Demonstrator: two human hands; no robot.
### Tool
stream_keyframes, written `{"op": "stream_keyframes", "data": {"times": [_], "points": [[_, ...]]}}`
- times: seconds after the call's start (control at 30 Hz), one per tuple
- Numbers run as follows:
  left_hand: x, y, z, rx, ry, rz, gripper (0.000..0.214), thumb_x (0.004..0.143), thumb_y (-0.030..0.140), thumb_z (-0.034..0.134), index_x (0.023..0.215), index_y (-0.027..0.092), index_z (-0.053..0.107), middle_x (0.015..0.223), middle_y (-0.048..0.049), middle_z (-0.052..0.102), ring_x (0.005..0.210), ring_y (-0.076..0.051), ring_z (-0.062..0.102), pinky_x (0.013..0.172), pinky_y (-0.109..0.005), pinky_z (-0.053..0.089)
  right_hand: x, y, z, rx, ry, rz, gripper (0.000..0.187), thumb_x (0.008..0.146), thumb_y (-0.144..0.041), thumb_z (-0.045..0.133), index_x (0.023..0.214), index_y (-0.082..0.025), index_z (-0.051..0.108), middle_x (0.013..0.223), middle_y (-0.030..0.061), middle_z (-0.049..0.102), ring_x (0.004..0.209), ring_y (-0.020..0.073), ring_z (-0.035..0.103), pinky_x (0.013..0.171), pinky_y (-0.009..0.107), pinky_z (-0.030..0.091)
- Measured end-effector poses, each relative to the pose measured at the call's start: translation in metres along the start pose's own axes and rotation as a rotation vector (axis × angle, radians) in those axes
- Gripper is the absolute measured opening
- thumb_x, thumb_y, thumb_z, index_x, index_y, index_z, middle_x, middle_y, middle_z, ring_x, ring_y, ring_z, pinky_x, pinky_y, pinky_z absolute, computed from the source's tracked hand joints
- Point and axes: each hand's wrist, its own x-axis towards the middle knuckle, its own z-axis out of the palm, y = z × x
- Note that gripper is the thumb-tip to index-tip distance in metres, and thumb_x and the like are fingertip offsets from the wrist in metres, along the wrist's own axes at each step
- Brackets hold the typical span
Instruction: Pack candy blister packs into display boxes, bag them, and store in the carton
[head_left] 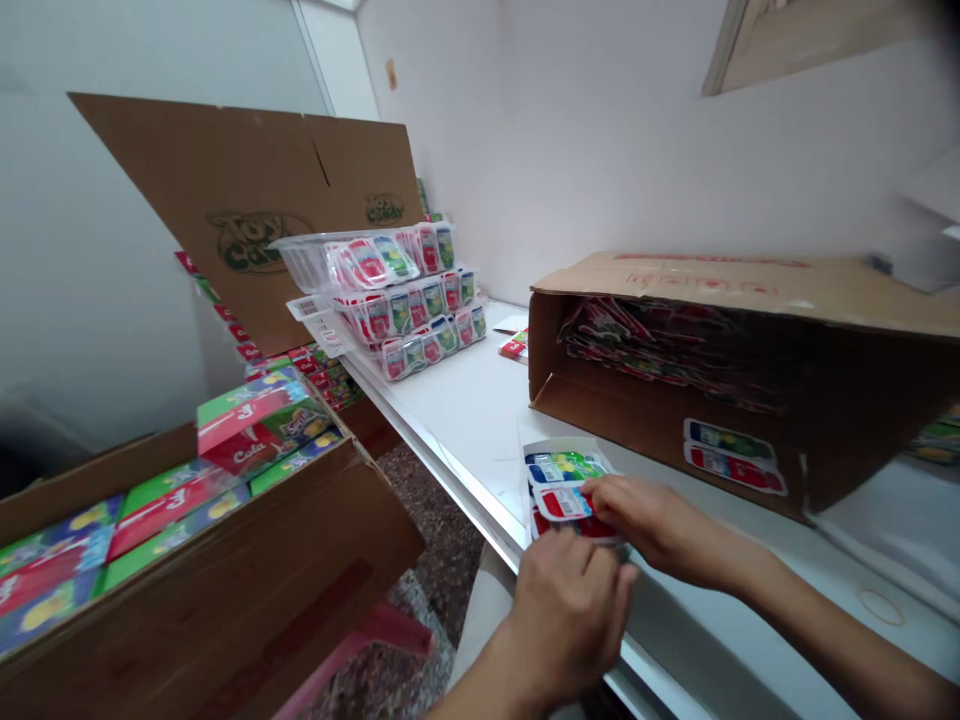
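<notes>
On the white table in front of me, a small clear plastic tray (530,455) holds green and red candy packets (564,467). My right hand (651,525) reaches in from the right, its fingers pinched at the edge of a red-and-white candy packet (562,503) on top. At the tray's near side, my left hand (571,610) is closed with its knuckles up. The fingertips are turned away, so what they grip is hidden.
An open cardboard box (615,395) full of flat packets lies on its side at right. Filled clear trays (435,350) are stacked at the back left. Left of the table, another carton (300,560) holds Cola and Sprite candy boxes (259,420).
</notes>
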Motion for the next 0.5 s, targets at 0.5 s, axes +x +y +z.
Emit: {"op": "stream_keyframes", "data": {"times": [0.5], "points": [[0.013,-0.099,0.036,-0.892,0.510,-0.826,0.047,0.093,0.054,0.042,0.122,0.019,0.055,0.126,-0.0113,0.059,0.121,-0.025,0.053,0.102,-0.039,0.042,0.026,-0.009,0.001,0.015,-0.061,0.133,0.025,0.094,-0.039,0.045,0.101,-0.021,0.061,0.107,0.0096,0.064,0.099,0.0243,0.058,0.088,0.039,0.044]]}}
